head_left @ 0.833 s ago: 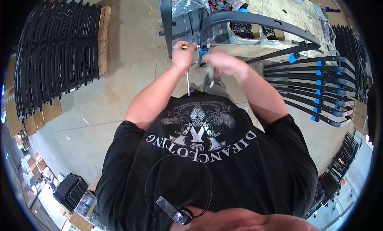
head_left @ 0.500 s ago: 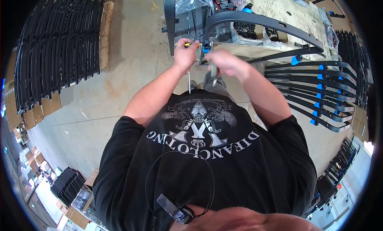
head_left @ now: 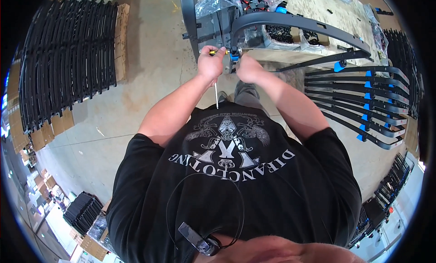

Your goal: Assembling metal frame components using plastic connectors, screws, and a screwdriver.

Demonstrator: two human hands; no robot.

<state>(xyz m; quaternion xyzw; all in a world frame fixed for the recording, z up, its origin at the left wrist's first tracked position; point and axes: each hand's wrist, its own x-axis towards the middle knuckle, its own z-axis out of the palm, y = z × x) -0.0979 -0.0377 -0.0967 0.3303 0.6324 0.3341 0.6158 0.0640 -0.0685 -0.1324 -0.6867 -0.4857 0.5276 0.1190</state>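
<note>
My left hand (head_left: 210,65) is closed around a tool with a yellow-and-black handle (head_left: 213,52), held against the left side of a blue bracket (head_left: 234,56). A thin metal rod (head_left: 216,96) sticks out under this hand toward my shirt; whether it belongs to the same tool I cannot tell. The bracket sits at the end of a curved black metal bar (head_left: 290,20). Just right of the bracket, my right hand (head_left: 249,68) is closed with its fingers curled. What it holds is hidden behind the fingers.
A workbench (head_left: 313,58) ahead carries cartons of small black parts (head_left: 278,34), plastic bags (head_left: 218,4) and red-and-black pieces (head_left: 256,0). Black bars with blue brackets (head_left: 368,84) are racked at right. Stacked black bars (head_left: 68,58) stand on the floor at left.
My right hand has come in beside the blue bracket; the silvery tool seen hanging from it is now out of sight. My left hand has hardly moved.
</note>
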